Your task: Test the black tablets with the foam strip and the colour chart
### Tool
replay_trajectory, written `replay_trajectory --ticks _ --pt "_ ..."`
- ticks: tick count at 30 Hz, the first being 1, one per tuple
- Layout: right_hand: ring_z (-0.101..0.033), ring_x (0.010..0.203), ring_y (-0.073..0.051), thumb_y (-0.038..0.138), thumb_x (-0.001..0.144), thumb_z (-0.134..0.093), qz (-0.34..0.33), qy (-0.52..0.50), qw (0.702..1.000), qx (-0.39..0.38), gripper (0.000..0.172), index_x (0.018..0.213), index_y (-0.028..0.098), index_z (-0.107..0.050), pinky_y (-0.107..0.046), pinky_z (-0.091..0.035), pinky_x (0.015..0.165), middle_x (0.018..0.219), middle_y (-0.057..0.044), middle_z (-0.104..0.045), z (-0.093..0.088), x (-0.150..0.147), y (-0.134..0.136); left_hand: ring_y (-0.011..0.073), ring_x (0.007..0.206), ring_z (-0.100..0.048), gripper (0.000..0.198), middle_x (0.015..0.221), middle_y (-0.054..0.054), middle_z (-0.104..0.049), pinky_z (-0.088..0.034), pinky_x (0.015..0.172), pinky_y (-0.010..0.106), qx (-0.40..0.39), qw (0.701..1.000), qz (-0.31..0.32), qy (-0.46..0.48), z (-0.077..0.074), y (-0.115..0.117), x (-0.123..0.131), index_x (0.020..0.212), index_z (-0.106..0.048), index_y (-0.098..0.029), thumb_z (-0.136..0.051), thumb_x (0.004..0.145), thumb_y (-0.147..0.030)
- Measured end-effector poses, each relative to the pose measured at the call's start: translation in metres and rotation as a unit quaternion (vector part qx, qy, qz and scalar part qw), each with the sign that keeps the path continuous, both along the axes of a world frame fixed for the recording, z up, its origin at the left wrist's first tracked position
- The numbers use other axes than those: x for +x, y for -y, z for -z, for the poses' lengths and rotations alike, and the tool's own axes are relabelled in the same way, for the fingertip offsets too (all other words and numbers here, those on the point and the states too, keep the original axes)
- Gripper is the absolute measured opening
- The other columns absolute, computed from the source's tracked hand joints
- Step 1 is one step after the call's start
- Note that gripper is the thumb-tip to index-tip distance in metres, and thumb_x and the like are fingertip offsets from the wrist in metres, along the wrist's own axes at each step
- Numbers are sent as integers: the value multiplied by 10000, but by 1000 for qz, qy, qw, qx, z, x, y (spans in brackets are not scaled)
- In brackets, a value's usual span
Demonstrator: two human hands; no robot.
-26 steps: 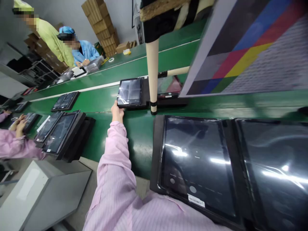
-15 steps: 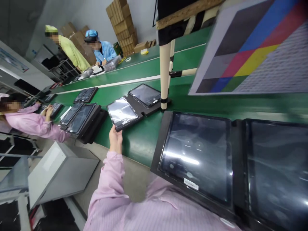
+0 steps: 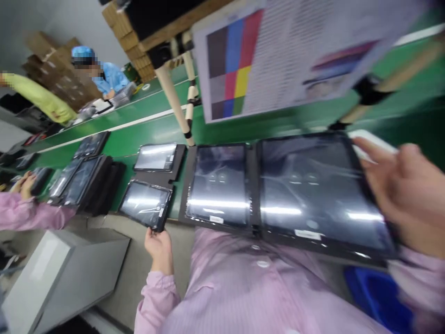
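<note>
Your left hand (image 3: 159, 248) has just swung the far tray (image 3: 180, 160) round, so its two film-covered tablets, the lower (image 3: 146, 202) and the upper (image 3: 155, 157), now run one behind the other toward you, with the lower one jutting past the near edge of the green desk (image 3: 135, 134). Your left fingers pinch that overhanging corner, thumb over edge. Your right hand (image 3: 410, 195) has also come into view at the right end of the near tray (image 3: 254, 185), which carries two more tablets side by side in front of your body; blur hides whether those fingers are gripping the edge or only resting against it, and a white item (image 3: 373, 141) shows just behind them. For the work in hand, this seems to mean you are minding both trays at once, with only a narrow strip of desk between them. Half a second ago the far tray lies slanted, its right end close to the post (image 3: 174, 104), and your right hand is out of sight. The near tray now sits further left in your view, though your head has turned too, so its own shift is unclear.
</note>
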State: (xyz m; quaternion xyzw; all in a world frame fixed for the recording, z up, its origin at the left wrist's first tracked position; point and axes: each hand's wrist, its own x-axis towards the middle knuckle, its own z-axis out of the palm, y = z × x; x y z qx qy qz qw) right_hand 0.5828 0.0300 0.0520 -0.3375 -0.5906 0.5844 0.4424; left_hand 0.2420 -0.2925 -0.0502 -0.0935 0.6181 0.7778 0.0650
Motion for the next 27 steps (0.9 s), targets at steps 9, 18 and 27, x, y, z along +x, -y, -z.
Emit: replay_trajectory --ticks 9,18,27 --pt "-424 1408 -213 598 993 -372 143 -22 989 -16 596 1508 301 -413 -405 -335 1199 1503 -67 -444 17 44 -5 221 1178 -451 411 1184 54 -427 -400 1039 372 -241 917 -41 -315 -56 -4 35 1190 -526 -232 -641 803 -313" --pt "-314 1438 -421 558 1023 -240 34 405 811 422 562 1123 314 -736 -752 -266 1047 1476 -77 -468 4 34 44 347 1210 -365 437 1287 158 -390 -326 1033 564 -500 493 356 -617 -140 -119 80 1334 -640 -254 -489 930 -182" --pt "-300 1453 -358 485 1052 -231 55 483 788 378 517 1186 359 -715 -661 -295 1083 1514 -16 -421 -2 23 47 343 1108 -412 375 1146 180 -443 -357 965 570 -463 491 368 -640 -142 -140 80 1242 -702 -149 -474 951 -204"
